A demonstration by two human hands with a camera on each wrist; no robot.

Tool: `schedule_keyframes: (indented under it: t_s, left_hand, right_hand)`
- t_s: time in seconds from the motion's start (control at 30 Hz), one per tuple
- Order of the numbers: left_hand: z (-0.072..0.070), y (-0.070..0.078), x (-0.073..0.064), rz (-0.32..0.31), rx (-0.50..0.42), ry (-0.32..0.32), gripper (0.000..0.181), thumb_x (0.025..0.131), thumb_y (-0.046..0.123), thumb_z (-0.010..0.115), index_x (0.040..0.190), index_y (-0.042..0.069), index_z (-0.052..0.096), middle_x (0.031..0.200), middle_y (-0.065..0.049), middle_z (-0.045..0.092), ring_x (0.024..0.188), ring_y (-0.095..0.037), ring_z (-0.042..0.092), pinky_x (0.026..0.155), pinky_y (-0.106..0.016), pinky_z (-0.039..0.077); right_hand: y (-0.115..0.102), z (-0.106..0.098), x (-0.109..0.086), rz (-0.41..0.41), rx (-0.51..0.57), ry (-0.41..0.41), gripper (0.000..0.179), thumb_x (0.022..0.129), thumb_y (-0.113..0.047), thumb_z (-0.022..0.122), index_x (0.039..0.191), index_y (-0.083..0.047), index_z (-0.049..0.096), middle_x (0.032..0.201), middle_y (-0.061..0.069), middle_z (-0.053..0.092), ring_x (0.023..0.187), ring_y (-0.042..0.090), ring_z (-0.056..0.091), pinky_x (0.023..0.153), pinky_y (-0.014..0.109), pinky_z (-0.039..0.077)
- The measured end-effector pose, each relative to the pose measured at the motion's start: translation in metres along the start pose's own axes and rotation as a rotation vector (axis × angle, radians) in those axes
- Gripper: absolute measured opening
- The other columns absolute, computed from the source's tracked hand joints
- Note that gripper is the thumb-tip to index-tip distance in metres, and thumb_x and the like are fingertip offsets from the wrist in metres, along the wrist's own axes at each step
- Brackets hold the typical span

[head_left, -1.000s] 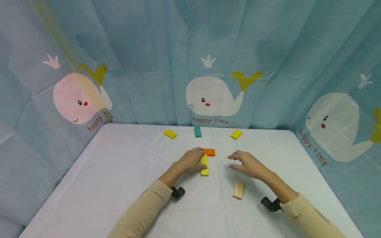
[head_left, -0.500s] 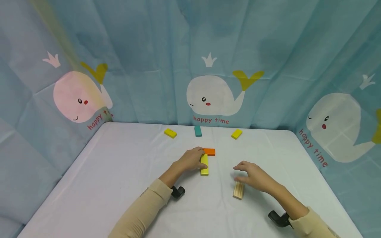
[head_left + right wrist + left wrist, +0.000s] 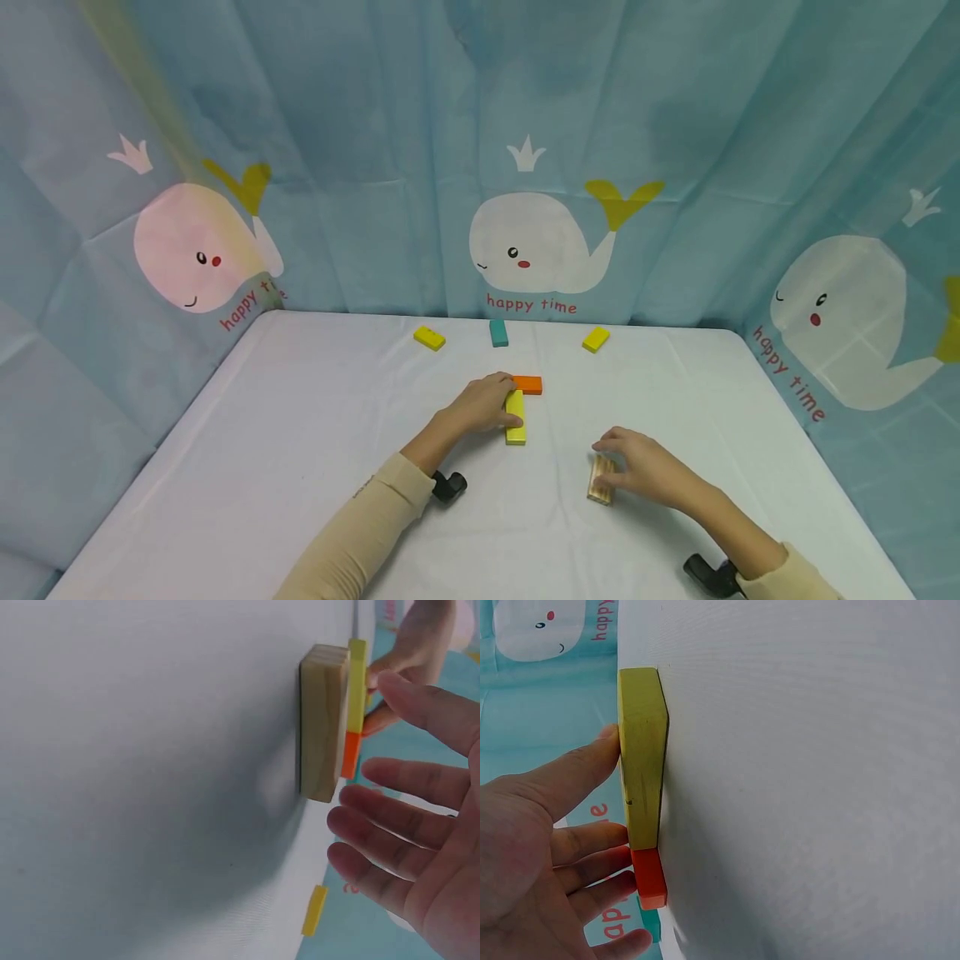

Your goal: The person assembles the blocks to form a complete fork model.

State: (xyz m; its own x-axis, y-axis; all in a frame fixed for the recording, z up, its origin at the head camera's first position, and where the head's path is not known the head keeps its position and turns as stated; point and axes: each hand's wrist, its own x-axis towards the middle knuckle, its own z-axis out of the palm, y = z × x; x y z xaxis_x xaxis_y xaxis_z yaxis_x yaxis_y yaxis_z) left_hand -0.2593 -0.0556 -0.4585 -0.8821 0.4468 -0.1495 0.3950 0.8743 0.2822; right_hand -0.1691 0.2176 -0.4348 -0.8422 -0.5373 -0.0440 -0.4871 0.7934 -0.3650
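In the head view my left hand (image 3: 480,404) rests on a yellow block (image 3: 515,417) lying lengthwise on the table. In the left wrist view its thumb (image 3: 600,757) touches the yellow block near one end, and fingertips lie at the other end by an orange block (image 3: 651,881). The orange block lies crosswise against the yellow one's far end. My right hand (image 3: 645,467) hovers over a plain wooden block (image 3: 601,479), thumb and fingers spread around its top. In the right wrist view its fingers (image 3: 409,825) are nearly straight and stand apart from the wooden block.
Along the table's back lie a yellow block (image 3: 429,337), a teal block (image 3: 498,333) and another yellow block (image 3: 596,339). A blue curtain (image 3: 360,167) with whale prints encloses the white table (image 3: 262,467). Each wrist wears a black camera (image 3: 448,487).
My right hand has moved toward me and a little right, from beside the yellow and orange blocks to over the wooden block. The left hand has stayed on the yellow block.
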Motion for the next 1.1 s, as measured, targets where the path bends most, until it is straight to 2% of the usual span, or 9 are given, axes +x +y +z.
schedule_keyframes:
  t_s: [0.17,0.47,0.73,1.1]
  left_hand:
    - [0.000,0.000,0.001,-0.006,-0.004,-0.005,0.068,0.085,0.048,0.071,0.138,0.009,0.052,0.146,-0.006,0.048,0.133,-0.022,0.048,0.112,-0.040,0.040]
    - [-0.001,0.003,0.000,-0.015,-0.005,-0.013,0.067,0.085,0.046,0.072,0.138,0.009,0.052,0.146,-0.006,0.049,0.133,-0.021,0.048,0.112,-0.040,0.040]
    - [-0.002,0.004,-0.002,-0.014,-0.027,-0.011,0.067,0.085,0.045,0.072,0.138,0.009,0.052,0.146,-0.007,0.048,0.134,-0.021,0.047,0.113,-0.040,0.039]
    - [-0.003,0.004,-0.002,-0.016,-0.043,-0.010,0.066,0.085,0.045,0.073,0.137,0.009,0.053,0.146,-0.006,0.049,0.132,-0.021,0.048,0.112,-0.040,0.040]
  right_hand:
    - [-0.003,0.003,-0.003,0.017,-0.006,-0.013,0.053,0.075,-0.034,0.082,0.113,0.001,0.069,0.108,0.004,0.066,0.092,0.017,0.063,0.076,0.030,0.055]
    - [-0.004,0.008,-0.005,0.059,0.010,-0.039,0.054,0.073,-0.030,0.085,0.113,0.001,0.069,0.110,0.005,0.065,0.096,0.019,0.063,0.079,0.035,0.056]
    - [-0.006,0.009,-0.007,0.048,0.010,-0.037,0.060,0.070,-0.034,0.086,0.114,0.003,0.068,0.110,0.006,0.064,0.097,0.019,0.062,0.081,0.036,0.055]
    - [-0.008,0.012,-0.009,0.017,-0.043,-0.005,0.059,0.068,-0.030,0.088,0.113,0.003,0.068,0.107,0.005,0.063,0.093,0.016,0.059,0.076,0.031,0.055]
